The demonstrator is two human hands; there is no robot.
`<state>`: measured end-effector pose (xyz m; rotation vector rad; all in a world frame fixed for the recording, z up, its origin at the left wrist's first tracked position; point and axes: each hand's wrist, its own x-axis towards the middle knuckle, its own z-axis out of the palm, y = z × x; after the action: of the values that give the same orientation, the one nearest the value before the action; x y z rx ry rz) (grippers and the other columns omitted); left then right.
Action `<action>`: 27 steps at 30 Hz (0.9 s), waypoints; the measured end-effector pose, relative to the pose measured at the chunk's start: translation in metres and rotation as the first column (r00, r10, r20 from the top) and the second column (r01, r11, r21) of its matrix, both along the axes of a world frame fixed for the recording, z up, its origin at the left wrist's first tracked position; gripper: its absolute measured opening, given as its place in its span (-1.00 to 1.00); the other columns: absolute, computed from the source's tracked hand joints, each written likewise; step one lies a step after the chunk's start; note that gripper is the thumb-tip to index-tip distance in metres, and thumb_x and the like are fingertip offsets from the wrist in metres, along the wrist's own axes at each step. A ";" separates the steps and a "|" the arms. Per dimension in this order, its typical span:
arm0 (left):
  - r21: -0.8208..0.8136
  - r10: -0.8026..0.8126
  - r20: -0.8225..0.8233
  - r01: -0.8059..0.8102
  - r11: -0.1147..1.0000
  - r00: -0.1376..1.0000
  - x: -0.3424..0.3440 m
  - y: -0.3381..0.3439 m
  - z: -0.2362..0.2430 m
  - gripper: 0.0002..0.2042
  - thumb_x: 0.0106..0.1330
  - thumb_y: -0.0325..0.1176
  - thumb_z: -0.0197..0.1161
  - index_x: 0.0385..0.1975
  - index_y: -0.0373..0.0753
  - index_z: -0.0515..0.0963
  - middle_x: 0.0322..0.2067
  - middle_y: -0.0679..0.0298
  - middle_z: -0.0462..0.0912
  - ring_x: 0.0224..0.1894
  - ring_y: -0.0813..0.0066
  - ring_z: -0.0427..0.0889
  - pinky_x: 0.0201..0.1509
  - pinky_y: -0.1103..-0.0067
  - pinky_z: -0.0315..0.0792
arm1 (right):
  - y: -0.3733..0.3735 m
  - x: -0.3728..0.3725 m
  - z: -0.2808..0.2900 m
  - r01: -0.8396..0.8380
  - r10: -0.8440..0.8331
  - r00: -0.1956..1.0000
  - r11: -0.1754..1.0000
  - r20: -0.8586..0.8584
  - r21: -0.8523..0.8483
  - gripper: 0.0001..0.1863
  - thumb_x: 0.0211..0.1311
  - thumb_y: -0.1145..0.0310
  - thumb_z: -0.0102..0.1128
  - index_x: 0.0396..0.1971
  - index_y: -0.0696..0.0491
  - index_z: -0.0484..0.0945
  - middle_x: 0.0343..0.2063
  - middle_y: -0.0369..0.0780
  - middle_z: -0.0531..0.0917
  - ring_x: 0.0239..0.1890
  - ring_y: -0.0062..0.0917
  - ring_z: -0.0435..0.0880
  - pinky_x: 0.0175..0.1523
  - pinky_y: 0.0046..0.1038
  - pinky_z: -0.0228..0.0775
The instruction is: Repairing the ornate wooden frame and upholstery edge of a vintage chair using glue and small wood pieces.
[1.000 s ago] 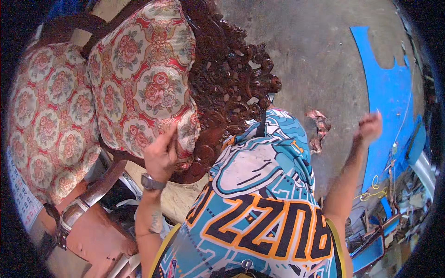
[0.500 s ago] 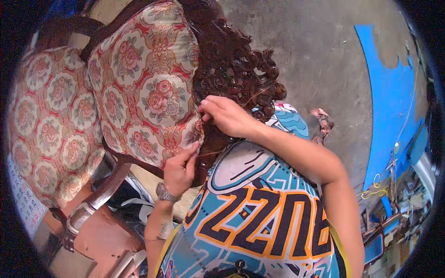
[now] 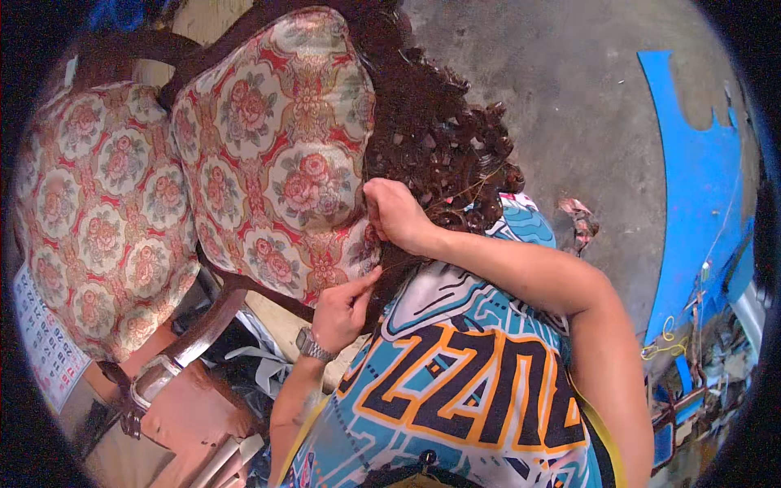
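Floral pad [image 3: 272, 150] on carved frame [image 3: 435, 134], face covered; neighbouring pad [image 3: 114, 220] looks complete. Apparently left: lower right edge, being worked. Right hand [image 3: 396, 217] there, grip clenched, contents hidden; left hand [image 3: 340, 313] at edge's lower corner, hold unclear.

Chair [image 3: 215, 281], dark carved wood, spanning left side to upper centre of frame. Back pad [image 3: 272, 159]: left of centre, plump, cream cloth with rose medallions and red scrollwork, edge uneven at lower right. Carved border [image 3: 439, 134]: pierced scrolls, upper centre. Seat [image 3: 110, 215]: matching cloth, domed, far left. Armrest [image 3: 203, 329]: curved, glossy, sloping toward lower left
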<state>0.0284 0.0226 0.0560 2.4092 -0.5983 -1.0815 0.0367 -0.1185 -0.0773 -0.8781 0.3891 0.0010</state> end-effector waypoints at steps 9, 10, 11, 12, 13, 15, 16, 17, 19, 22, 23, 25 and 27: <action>-0.180 0.157 0.752 -0.030 0.983 0.640 0.112 -0.052 0.049 -0.41 0.11 -0.25 0.35 0.14 -0.30 0.33 0.09 0.01 0.36 0.16 0.15 0.35 0.25 0.35 0.19 | -0.005 0.002 0.003 -0.095 0.123 0.991 0.918 0.050 -0.386 -0.70 0.28 0.34 -0.20 -0.46 0.29 0.37 -0.56 0.05 0.44 -0.45 -0.21 0.43 -0.23 -0.29 0.29; -0.144 0.101 0.857 0.046 0.989 0.506 0.124 -0.069 0.036 -0.31 0.07 -0.16 0.38 0.19 -0.29 0.27 0.12 -0.01 0.33 0.20 0.12 0.30 0.28 0.34 0.15 | -0.005 0.002 0.005 -0.105 0.110 0.994 0.933 -0.006 -0.344 -0.69 0.28 0.33 -0.20 -0.46 0.29 0.37 -0.55 0.07 0.44 -0.45 -0.18 0.44 -0.22 -0.28 0.29; -0.062 0.002 0.846 0.094 0.994 0.534 0.132 -0.087 0.017 -0.18 0.02 -0.05 0.39 0.25 -0.26 0.16 0.19 -0.05 0.21 0.26 0.06 0.18 0.32 0.24 0.06 | -0.004 0.002 0.007 -0.119 0.121 0.993 0.938 -0.014 -0.326 -0.69 0.28 0.33 -0.20 -0.46 0.29 0.37 -0.55 0.07 0.44 -0.45 -0.18 0.44 -0.22 -0.28 0.29; 0.013 -0.093 0.830 0.146 0.989 0.551 0.137 -0.104 -0.001 -0.05 -0.04 0.05 0.40 0.31 -0.23 0.05 0.25 -0.09 0.10 0.32 -0.01 0.07 0.35 0.15 -0.03 | -0.003 0.002 0.009 -0.087 0.086 0.996 0.947 -0.019 -0.309 -0.69 0.27 0.33 -0.19 -0.47 0.29 0.37 -0.55 0.07 0.44 -0.45 -0.17 0.45 -0.23 -0.27 0.29; 0.012 -0.097 0.827 0.155 0.988 0.553 0.135 -0.115 -0.018 -0.05 -0.04 0.05 0.40 0.31 -0.23 0.05 0.25 -0.09 0.10 0.32 -0.01 0.07 0.35 0.15 -0.03 | -0.003 0.001 0.011 -0.054 0.049 0.998 0.955 -0.026 -0.292 -0.70 0.26 0.33 -0.19 -0.48 0.29 0.37 -0.55 0.07 0.44 -0.45 -0.16 0.45 -0.23 -0.25 0.29; 0.349 -0.338 0.824 0.064 0.935 0.455 0.129 -0.129 -0.044 0.16 -0.17 0.19 0.41 0.38 -0.16 -0.17 0.32 -0.16 -0.14 0.36 -0.19 -0.17 0.33 -0.06 -0.18 | -0.003 0.001 0.014 -0.035 0.045 0.999 0.918 0.015 -0.395 -0.69 0.27 0.33 -0.19 -0.48 0.29 0.36 -0.55 0.08 0.45 -0.44 -0.13 0.46 -0.24 -0.23 0.29; 0.354 -0.342 0.830 0.057 0.934 0.441 0.130 -0.130 -0.049 0.16 -0.17 0.19 0.41 0.38 -0.16 -0.17 0.32 -0.16 -0.14 0.36 -0.19 -0.17 0.33 -0.06 -0.18 | -0.003 0.001 0.014 -0.013 0.050 0.997 0.869 0.061 -0.495 -0.69 0.27 0.33 -0.20 -0.49 0.29 0.36 -0.54 0.09 0.45 -0.43 -0.10 0.47 -0.24 -0.21 0.29; 0.319 -0.319 0.835 0.079 0.945 0.448 0.130 -0.130 -0.054 0.18 -0.18 0.20 0.40 0.38 -0.12 -0.22 0.33 -0.17 -0.22 0.37 -0.23 -0.24 0.30 -0.12 -0.21 | -0.004 0.001 0.014 -0.090 0.067 0.994 0.940 -0.082 -0.330 -0.70 0.25 0.34 -0.19 -0.51 0.29 0.35 -0.53 0.12 0.45 -0.40 -0.02 0.46 -0.25 -0.17 0.27; 0.303 -0.306 0.825 0.086 0.949 0.475 0.132 -0.123 -0.056 0.18 -0.18 0.19 0.40 0.39 -0.05 -0.26 0.34 -0.18 -0.28 0.37 -0.25 -0.29 0.30 -0.14 -0.24 | -0.004 0.001 0.013 -0.049 0.039 0.999 0.944 -0.038 -0.326 -0.71 0.24 0.35 -0.18 -0.51 0.29 0.35 -0.51 0.14 0.45 -0.38 0.02 0.45 -0.25 -0.16 0.27; 0.283 -0.313 0.841 0.134 0.950 0.441 0.136 -0.114 -0.059 0.13 -0.12 0.12 0.39 0.39 -0.01 -0.25 0.34 -0.17 -0.29 0.37 -0.25 -0.31 0.31 -0.13 -0.27 | -0.003 0.002 0.013 -0.031 0.037 0.999 0.927 0.010 -0.374 -0.72 0.23 0.35 -0.17 -0.50 0.28 0.35 -0.50 0.15 0.45 -0.34 0.07 0.45 -0.24 -0.15 0.27; 0.285 -0.311 0.844 0.125 0.950 0.437 0.137 -0.112 -0.061 0.13 -0.12 0.12 0.39 0.39 -0.01 -0.25 0.34 -0.17 -0.29 0.37 -0.25 -0.31 0.31 -0.13 -0.27 | -0.002 0.002 0.013 -0.009 0.027 0.999 0.903 0.036 -0.429 -0.73 0.23 0.35 -0.17 -0.50 0.28 0.35 -0.50 0.15 0.45 -0.33 0.08 0.44 -0.24 -0.15 0.27; 0.243 -0.279 0.852 0.137 0.960 0.444 0.138 -0.112 -0.066 0.08 -0.07 0.04 0.37 0.39 0.00 -0.25 0.35 -0.17 -0.30 0.38 -0.25 -0.32 0.31 -0.13 -0.30 | -0.001 0.003 0.013 -0.024 0.024 1.000 0.909 -0.007 -0.417 -0.73 0.23 0.36 -0.17 -0.49 0.28 0.35 -0.50 0.15 0.45 -0.33 0.08 0.44 -0.24 -0.15 0.27; 0.256 -0.283 0.838 0.121 0.959 0.466 0.138 -0.112 -0.067 0.07 -0.05 0.02 0.37 0.39 0.00 -0.24 0.35 -0.16 -0.29 0.38 -0.25 -0.33 0.31 -0.12 -0.31 | -0.002 0.004 0.015 -0.030 0.012 0.999 0.911 -0.045 -0.411 -0.73 0.23 0.36 -0.17 -0.49 0.28 0.35 -0.50 0.14 0.45 -0.32 0.08 0.44 -0.24 -0.15 0.27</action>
<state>0.1668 -0.0896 -0.0108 2.9962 -1.1730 0.1987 0.0409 -0.1204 -0.0628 -1.3031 0.4263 -0.0447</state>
